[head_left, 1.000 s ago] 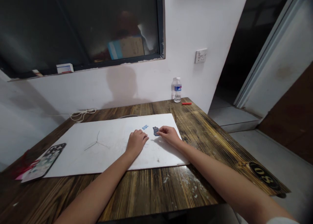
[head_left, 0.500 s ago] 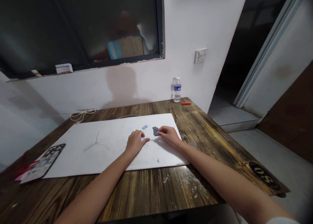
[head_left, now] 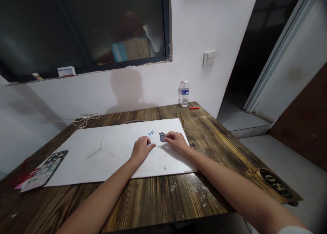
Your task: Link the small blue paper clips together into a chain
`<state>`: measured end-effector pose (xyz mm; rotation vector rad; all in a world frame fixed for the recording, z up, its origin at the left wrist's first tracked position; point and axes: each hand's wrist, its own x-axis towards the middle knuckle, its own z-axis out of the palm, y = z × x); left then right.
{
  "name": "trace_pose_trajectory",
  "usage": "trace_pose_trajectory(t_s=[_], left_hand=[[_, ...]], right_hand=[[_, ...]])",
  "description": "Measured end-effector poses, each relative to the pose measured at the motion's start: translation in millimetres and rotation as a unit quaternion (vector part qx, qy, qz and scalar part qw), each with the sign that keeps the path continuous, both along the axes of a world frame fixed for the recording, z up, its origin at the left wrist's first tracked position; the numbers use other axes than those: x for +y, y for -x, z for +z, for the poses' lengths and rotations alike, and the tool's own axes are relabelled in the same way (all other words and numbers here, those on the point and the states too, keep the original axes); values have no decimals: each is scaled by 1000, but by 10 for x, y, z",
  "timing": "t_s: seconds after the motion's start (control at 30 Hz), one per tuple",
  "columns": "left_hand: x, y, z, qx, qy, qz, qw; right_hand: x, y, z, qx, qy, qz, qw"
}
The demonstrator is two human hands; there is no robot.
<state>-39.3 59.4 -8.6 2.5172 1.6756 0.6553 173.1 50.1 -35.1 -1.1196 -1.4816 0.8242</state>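
Left hand (head_left: 141, 149) is resting on a white board (head_left: 102, 162), its fingers loosely curled and empty, just below a small blue-and-white tag (head_left: 151, 133); right hand (head_left: 177, 142) is reaching a dark blue folded piece (head_left: 162, 137), its fingers touching the edge, grip impossible to tell. A round black sticker (head_left: 276, 183) reading "08" is sitting on the dark wooden desk (head_left: 209, 189), while a water bottle (head_left: 185, 94) with an unreadable blue label is standing near a white wall (head_left: 153, 87).
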Motion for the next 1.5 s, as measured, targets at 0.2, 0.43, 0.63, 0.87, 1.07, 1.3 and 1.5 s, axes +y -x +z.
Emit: trace_pose_trajectory(t_s=[0.2, 0.43, 0.63, 0.87, 1.07, 1.3, 1.5], left_hand=[[-24, -12, 28, -42, -12, -21, 999], [-26, -7, 14, -50, -65, -69, 994], [-78, -40, 80, -47, -125, -53, 990], [-112, -16, 53, -117, -81, -101, 985], [-124, -46, 69, -122, -147, -188, 963], [-127, -48, 95, -138, -150, -232, 951], [-119, -41, 28, -170, -90, -189, 963]], right_hand=[[-6, 7, 4, 12, 3, 2, 1000], [18, 2, -32, 8, -2, 0, 1000], [-1, 5, -6, 13, -1, 1, 1000], [20, 5, -29, 16, -4, 1, 1000], [35, 3, -50, 12, -4, 3, 1000], [25, 6, -41, 6, 2, 8, 1000], [35, 4, -69, 8, -4, 30, 1000]])
